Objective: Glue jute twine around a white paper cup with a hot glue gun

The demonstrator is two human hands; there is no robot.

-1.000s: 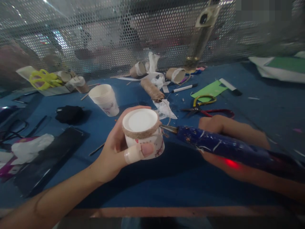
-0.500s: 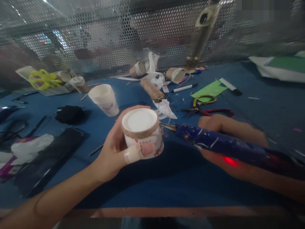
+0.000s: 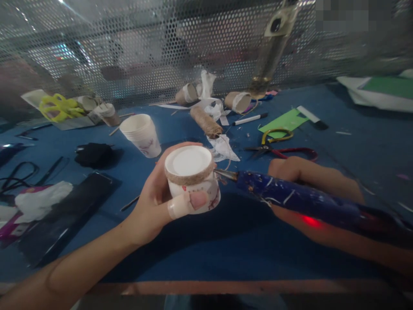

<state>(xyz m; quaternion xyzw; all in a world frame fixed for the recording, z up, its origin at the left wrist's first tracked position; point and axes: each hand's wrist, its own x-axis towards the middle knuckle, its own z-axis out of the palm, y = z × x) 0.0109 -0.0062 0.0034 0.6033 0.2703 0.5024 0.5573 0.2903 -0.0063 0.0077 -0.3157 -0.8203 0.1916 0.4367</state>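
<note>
My left hand (image 3: 155, 202) is closed around an upside-down paper cup (image 3: 190, 161), its base facing up and a bandage on my thumb. A band of brown twine (image 3: 190, 178) is wound round the cup just below the base. My right hand (image 3: 309, 181) grips a dark blue hot glue gun (image 3: 290, 193), a red light glowing on its underside. Its metal nozzle is at the right side of the twine band, touching or nearly so. From there a loose twine strand runs back toward a twine roll (image 3: 206, 122).
Stacked paper cups (image 3: 142, 135) stand left of the held cup. Red-and-yellow-handled scissors (image 3: 274, 144), a marker (image 3: 250, 119) and green paper (image 3: 284, 122) lie behind my right hand. A black pouch-like thing (image 3: 94, 155) sits left, and a perforated metal screen (image 3: 180, 51) borders the table's back.
The cup has shifted very slightly left, and the glue gun's nozzle with it. Both hands keep the same hold; the table's things have not moved.
</note>
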